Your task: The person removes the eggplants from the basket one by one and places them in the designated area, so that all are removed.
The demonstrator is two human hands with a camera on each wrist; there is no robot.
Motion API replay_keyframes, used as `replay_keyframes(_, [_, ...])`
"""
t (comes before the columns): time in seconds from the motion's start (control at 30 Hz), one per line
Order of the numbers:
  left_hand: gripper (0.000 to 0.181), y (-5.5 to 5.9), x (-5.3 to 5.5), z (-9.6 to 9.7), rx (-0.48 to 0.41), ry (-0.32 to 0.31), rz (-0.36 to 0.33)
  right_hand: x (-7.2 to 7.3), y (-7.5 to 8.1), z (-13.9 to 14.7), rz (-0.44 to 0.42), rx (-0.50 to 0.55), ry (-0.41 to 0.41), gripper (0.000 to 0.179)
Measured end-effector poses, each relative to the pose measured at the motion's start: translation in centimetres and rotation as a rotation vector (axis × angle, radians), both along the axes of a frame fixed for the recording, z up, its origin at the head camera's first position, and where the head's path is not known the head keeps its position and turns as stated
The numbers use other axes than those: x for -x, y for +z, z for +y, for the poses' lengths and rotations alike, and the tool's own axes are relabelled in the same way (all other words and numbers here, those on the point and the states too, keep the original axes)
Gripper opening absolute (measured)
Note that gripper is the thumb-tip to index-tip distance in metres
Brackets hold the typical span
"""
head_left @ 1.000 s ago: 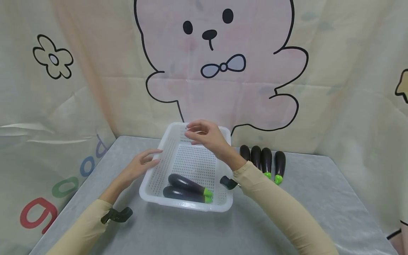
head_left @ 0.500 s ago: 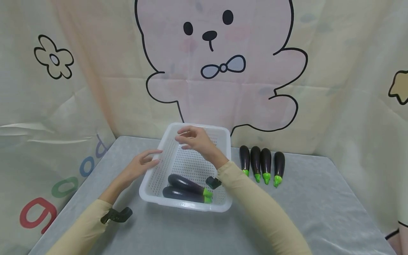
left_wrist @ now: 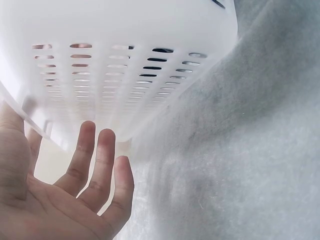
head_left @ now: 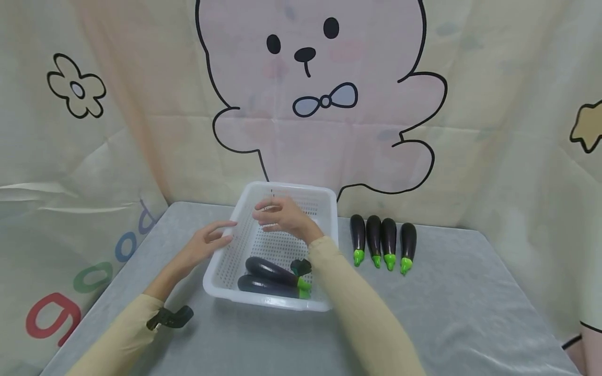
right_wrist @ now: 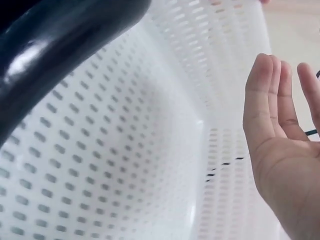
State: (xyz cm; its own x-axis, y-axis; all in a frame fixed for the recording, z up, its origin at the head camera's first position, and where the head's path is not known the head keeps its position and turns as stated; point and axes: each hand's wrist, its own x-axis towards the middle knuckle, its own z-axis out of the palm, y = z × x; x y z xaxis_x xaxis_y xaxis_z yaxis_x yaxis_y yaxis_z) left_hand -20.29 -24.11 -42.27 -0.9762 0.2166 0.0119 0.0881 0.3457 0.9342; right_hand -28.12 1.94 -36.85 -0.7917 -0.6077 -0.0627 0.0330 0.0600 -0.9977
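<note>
Your right hand hangs empty, fingers loose, over the white rectangular perforated-plastic basket, your left hand relaxed at its side; two long dark-purple, green-capped eggplants lie inside, four matching eggplants outside, so you're seemingly between transfers, next needing a curled grip.

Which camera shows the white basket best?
The head view: it shows nearly all the basket, though the right hand and sleeve cover parts. The left wrist view shows only some outside; the right wrist view, some inside.
</note>
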Motion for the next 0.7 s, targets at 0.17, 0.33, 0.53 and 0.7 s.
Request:
replay_keyframes(0.17, [0.057, -0.1, -0.1, 0.0, -0.002, -0.004, 0.007, 0.1, -1.4, 0.4, -0.075, -0.033, 0.043, 0.046])
replay_keyframes(0.33, [0.058, 0.2, -0.3, -0.1, -0.011, -0.014, 0.009, 0.2, -2.8, 0.2, -0.106, -0.053, 0.059, 0.051])
replay_keyframes(0.53, [0.058, 0.3, -0.3, -0.1, -0.012, -0.012, 0.004, -0.1, -4.5, 0.1, -0.138, -0.085, 0.064, 0.052])
replay_keyframes(0.7, [0.056, 0.3, -0.3, -0.1, -0.008, -0.01, 0.011, -0.5, -5.3, 0.1, -0.147, -0.073, 0.124, 0.05])
